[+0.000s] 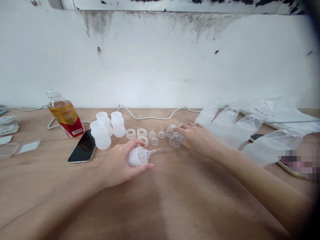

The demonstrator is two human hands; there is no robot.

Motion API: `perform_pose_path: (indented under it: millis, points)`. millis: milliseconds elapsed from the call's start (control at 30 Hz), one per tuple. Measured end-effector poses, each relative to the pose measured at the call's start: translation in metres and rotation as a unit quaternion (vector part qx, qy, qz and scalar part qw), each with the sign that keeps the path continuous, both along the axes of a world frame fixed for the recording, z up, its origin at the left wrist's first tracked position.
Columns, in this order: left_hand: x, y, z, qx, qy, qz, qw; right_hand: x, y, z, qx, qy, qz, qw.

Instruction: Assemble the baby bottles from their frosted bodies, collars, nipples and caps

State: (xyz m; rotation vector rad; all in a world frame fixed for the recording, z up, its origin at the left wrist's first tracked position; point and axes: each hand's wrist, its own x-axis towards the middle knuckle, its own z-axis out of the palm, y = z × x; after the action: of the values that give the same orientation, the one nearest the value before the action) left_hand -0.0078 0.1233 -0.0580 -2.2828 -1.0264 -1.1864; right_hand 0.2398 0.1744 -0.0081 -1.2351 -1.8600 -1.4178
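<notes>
My left hand (120, 163) is wrapped around a small white baby bottle (136, 157), tilted to the right. Its clear teat (144, 154) ends in a long thin tip. Farther right, my right hand (193, 135) is curled at a clear dome cap (175, 139), fingers against its right side; the fingertips are partly hidden. Another clear cap (170, 130) sits just behind. Between my hands stand three clear teats (154, 141). Three white screw rings (130, 133) lie to their left, one partly behind my left fingers. Three white wavy bottle bodies (100, 136) stand upright farther left.
A black phone (82, 146) and a drink bottle (66, 115) are at the left, near small clear cases (27, 146). Several frosted plastic bags or sleeves (267, 143) lie at right, with another phone (291, 168) beyond. A white cable (150, 118) runs along the wall.
</notes>
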Motion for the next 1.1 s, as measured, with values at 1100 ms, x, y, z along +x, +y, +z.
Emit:
perform_pose_path:
  millis: [1100]
  points:
    - [0.009, 0.007, -0.009, 0.080, 0.133, 0.029, 0.987, -0.063, -0.052, -0.055, -0.160, -0.110, 0.341, 0.920]
